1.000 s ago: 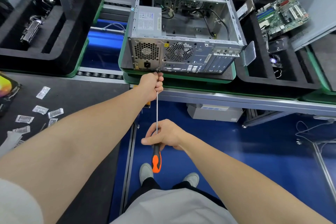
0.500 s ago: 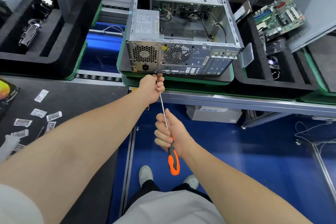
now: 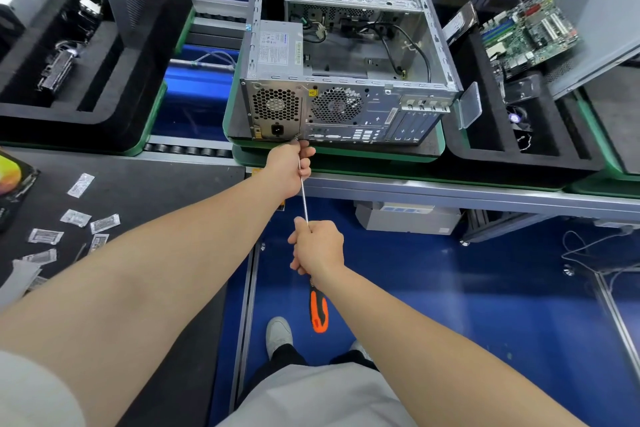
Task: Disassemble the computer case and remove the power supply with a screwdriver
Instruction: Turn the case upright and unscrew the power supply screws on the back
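Computer case [image 3: 377, 114]: lies on its side on a green-edged pallet [image 3: 346, 159] on the conveyor line, directly ahead of the person, open side up and rear panel facing the camera. Side cover off; loose black cables visible inside. Power supply [image 3: 277, 52]: seated in the case's near left corner, label up, its honeycomb grille and mains socket showing at the left of the rear panel. Screwdriver [image 3: 304, 198]: long thin shaft runs up to the lower edge of the rear panel, just beside the bottom right corner of the power supply's plate; the tip is hidden behind the fingers, so contact with a screw cannot be confirmed. Left hand [image 3: 289, 166]: against the bottom of the rear panel, fingers curled together round the shaft near its tip. Right hand [image 3: 318, 248]: lower on the tool, fingers wrapped tight where shaft meets handle; the orange-and-black handle end projects below the wrist. Surroundings: right of the case, a black foam tray [image 3: 485, 149] holding a green motherboard [image 3: 530, 35], with a grey panel [image 3: 595, 10] leaning over it. Left of the case, a second black foam tray [image 3: 104, 107] with metal parts. On the dark mat at near left, several small silver sachets [image 3: 76, 218] lie scattered. Below, a blue floor and the person's grey shoes [image 3: 278, 336].
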### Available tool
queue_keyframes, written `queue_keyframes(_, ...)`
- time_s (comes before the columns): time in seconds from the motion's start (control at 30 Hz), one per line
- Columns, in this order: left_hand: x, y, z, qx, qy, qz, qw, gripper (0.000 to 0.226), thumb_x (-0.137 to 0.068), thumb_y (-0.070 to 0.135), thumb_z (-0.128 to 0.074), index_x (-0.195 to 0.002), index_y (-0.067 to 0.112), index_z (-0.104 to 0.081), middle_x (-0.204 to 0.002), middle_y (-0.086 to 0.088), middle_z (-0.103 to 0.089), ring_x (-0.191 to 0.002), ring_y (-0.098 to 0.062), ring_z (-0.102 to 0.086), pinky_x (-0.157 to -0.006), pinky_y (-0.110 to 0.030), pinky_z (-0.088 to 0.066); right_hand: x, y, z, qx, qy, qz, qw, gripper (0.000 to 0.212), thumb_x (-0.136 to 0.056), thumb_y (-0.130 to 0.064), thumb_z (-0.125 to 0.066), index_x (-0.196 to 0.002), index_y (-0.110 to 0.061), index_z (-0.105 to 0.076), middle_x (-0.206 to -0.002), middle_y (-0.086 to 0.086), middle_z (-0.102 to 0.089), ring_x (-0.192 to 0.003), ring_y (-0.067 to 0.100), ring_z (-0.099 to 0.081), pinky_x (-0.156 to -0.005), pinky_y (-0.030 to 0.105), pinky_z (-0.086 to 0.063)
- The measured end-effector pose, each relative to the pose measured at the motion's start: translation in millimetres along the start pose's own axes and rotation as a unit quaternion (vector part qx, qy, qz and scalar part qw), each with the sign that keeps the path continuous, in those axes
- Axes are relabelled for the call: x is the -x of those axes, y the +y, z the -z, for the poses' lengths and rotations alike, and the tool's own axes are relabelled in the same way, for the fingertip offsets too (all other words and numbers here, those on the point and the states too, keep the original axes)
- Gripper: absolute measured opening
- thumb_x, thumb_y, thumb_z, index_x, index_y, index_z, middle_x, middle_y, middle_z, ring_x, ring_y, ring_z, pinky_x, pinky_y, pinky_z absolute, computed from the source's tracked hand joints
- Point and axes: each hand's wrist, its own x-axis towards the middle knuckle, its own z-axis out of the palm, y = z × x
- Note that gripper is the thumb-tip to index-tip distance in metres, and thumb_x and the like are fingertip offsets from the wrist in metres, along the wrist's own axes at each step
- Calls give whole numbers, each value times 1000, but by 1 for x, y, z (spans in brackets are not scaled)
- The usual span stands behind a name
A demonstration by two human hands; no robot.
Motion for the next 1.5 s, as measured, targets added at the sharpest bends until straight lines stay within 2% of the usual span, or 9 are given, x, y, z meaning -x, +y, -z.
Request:
queue_keyframes(0.17, -2, 3, 1, 12, 18, 14, 1000, 30, -109, 26, -45, -92, 9, -63, -57, 1, -60, -37, -6, -28, -35, -20, -21, 0, -1, 8, -152, -168, -26, 974, 53, -114, -46, -41, -97, -6, -70, -57, 7, -59, -52, 25, -68, -52, 31, -55)
queue_keyframes(0.3, 1, 5, 3, 63, -16, 50, 997, 28, -109, 27, -45, -93, 11, -61, -58, 1, -59, -38, -6, -25, -35, -19, -20, 2, 13, 17, -400, -284, -86, 867, 48, -112, -52, -44, -91, -14, -65, -61, 3, -47, -57, 20, -57, -58, 31, -54)
queue_keyframes(0.43, 3, 5, 2, 83, -25, 54, 995, 28, -109, 27, -44, -93, 11, -59, -59, 2, -59, -38, -6, -25, -35, -18, -20, -1, 17, 19, -489, -363, -105, 786, 42, -112, -45, -46, -84, -17, -62, -55, -5, -39, -37, 7, -33, -36, 21, -33)
queue_keyframes(0.73, 6, -1, -5, 2, 7, 8, 1000, 32, -110, 27, -37, -87, 17, -58, -68, 3, -57, -40, -7, -28, -37, -21, -19, -1, 4, 8, -122, -75, -31, 989, 41, -112, -38, -39, -83, -14, -55, -56, 2, -43, -46, 15, -31, -47, 27, -27)
queue_keyframes(0.93, 8, -3, -21, -16, 53, 26, 998, 28, -107, 26, -35, -84, 22, -49, -67, 5, -44, -46, -12, -21, -39, -16, -17, -5, 6, 6, 215, 75, 71, 971, 36, -115, -30, -38, -87, -14, -55, -87, 11, -69, -74, 31, -69, -64, 38, -59)
queue_keyframes(1.0, 7, -4, -22, -25, 47, 21, 998, 29, -106, 23, -34, -79, 23, -44, -67, 5, -36, -49, -13, -22, -41, -20, -21, -7, 8, 8, 189, 37, 88, 977, 37, -114, -29, -39, -93, -8, -62, -84, 15, -72, -70, 34, -72, -66, 41, -64)
queue_keyframes(1.1, 3, -1, -15, -57, 42, 3, 997, 31, -104, 19, -38, -74, 24, -41, -65, 5, -36, -50, -11, -27, -44, -25, -25, -7, 11, 14, -100, -133, 17, 986, 47, -112, -44, -41, -94, -8, -65, -68, 10, -67, -47, 22, -56, -51, 35, -53)
queue_keyframes(1.37, 7, 2, -7, 63, -29, 68, 995, 34, -110, 30, -36, -79, 20, -48, -50, 6, -29, -36, -10, -15, -33, -24, -10, -7, 28, 29, -519, -408, -93, 745, 35, -114, -42, -45, -107, -16, -67, -60, -1, -48, -37, 10, -40, -36, 22, -35)
queue_keyframes(1.5, 7, 8, -2, 43, -29, 70, 996, 34, -111, 29, -34, -85, 17, -54, -55, 6, -40, -38, -9, -20, -35, -23, -14, -7, 19, 23, -435, -340, -57, 832, 33, -114, -36, -44, -100, -14, -64, -52, -3, -43, -32, 9, -28, -31, 23, -29)
